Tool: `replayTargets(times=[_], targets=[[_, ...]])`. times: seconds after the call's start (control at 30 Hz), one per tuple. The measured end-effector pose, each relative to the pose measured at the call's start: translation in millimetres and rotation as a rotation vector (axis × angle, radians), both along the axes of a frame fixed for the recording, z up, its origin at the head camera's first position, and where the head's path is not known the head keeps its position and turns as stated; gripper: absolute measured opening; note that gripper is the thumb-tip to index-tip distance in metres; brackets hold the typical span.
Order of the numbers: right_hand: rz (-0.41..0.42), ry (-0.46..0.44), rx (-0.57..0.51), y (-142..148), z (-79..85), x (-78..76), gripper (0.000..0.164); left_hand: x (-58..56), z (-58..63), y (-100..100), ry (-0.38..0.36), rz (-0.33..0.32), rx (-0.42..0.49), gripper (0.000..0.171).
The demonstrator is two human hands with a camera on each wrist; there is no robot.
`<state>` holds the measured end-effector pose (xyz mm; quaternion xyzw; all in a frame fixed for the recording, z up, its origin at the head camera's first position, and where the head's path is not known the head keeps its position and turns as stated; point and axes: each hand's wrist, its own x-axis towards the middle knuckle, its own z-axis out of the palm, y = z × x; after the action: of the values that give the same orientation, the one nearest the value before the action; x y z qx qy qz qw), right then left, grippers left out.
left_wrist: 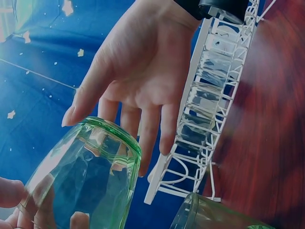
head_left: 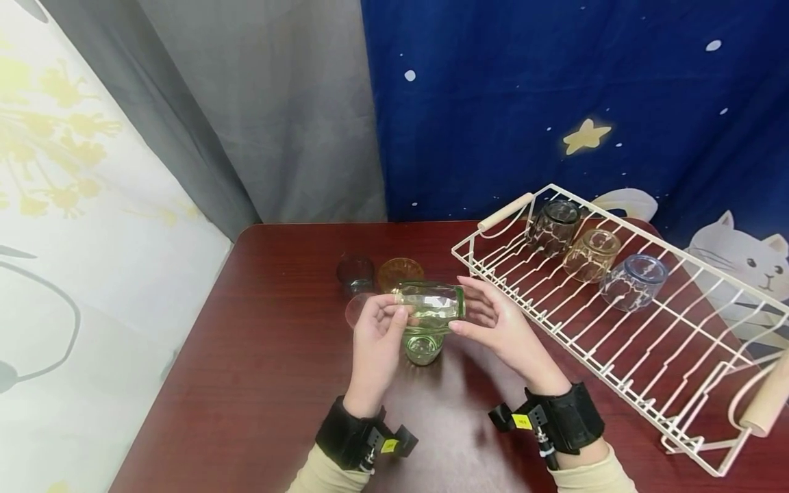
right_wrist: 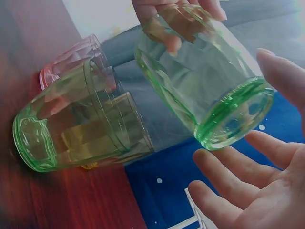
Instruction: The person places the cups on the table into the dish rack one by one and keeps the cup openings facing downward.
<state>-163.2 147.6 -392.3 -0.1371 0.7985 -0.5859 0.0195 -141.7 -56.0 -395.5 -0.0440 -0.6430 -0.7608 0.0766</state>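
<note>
A clear green glass tumbler (head_left: pixel 433 306) lies sideways in the air, its thick base toward the right. My left hand (head_left: pixel 377 335) grips it at the mouth end, thumb on the near side and fingers behind. Around the base end, my right hand (head_left: pixel 507 327) is spread, with its fingertips (right_wrist: pixel 205 160) right by the thick bottom. Below the held tumbler, a second green glass (head_left: pixel 422 350) stands upright on the table. Just behind it are a pink glass (right_wrist: pixel 78 59), a dark glass (head_left: pixel 355 272) and an amber glass (head_left: pixel 401 271), partly hidden by the left hand and tumbler.
To the right stands a white wire dish rack (head_left: pixel 607 366) with wooden handles. Upside down in it are a dark glass (head_left: pixel 553 229), an amber glass (head_left: pixel 592 257) and a blue glass (head_left: pixel 633 282). Curtains (head_left: pixel 296 116) hang behind the reddish-brown table (head_left: pixel 246 370).
</note>
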Motion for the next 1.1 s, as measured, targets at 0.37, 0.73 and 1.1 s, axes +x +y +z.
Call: replayTargets(times=[0.37,0.73,1.1], targets=[[-0.007,-0.001,-0.031,2.0,-1.1,3.8,0.066,1.2,2.2,4.1,-0.013,-0.045,0.024,0.023],[-0.026,0.013,-0.014,5.5,6.3,2.4,0.068,-2.1,2.3,0.5,-0.031,-0.071,-0.006,0.024],[-0.060,0.086,0.019,8.8,19.4,-2.4,0.067,-4.5,2.4,-5.0,-0.038,-0.126,-0.067,0.026]])
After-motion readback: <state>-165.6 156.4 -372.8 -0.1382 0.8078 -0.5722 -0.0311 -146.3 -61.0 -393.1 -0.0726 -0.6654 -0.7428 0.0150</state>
